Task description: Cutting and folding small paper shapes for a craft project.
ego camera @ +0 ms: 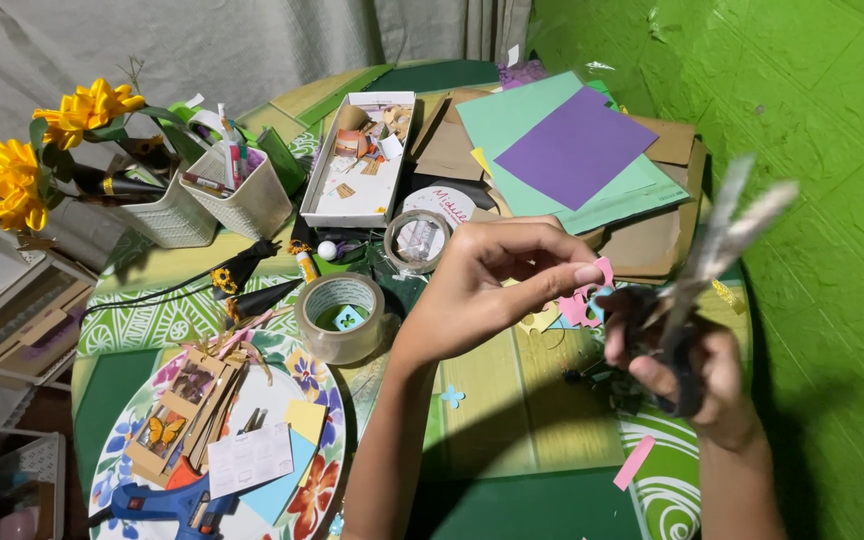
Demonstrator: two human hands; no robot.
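Head view: my left hand pinches a pink paper cutout; my right hand grips blurred scissors beside it. Beyond my left hand I see a white box of scraps and white baskets holding pens. Coloured paper sheets cover the cluttered desk, green wall past my right.

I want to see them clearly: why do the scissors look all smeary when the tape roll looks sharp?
In the head view, the scissors in the right hand are motion-blurred, blades ghosted double; the tape roll and left hand stay sharp, and a dark shadow lies under the arms.
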